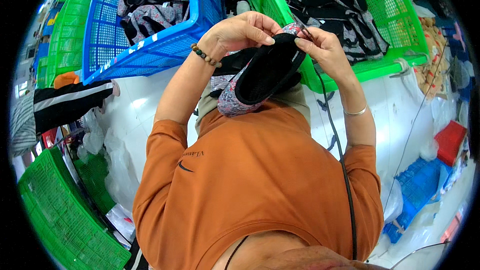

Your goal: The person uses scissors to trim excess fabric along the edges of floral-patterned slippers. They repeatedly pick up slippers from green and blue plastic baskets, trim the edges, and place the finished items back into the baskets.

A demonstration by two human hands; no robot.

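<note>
Above my lap I hold a slipper, grey and pink speckled outside with a black lining, its opening turned up toward me. My left hand, with a bead bracelet at the wrist, pinches one side of the slipper's far end. At the other side of that end, my right hand pinches the edge between thumb and fingers. A thin dark metal piece shows by my right fingers; its kind is not clear. More black and speckled slipper pieces lie on my lap, partly hidden under my hands.
A blue basket at the far left and a green basket at the far right hold many similar slippers. A dark cord runs down my right side. Another person's striped sleeve reaches in from the left, near a green crate.
</note>
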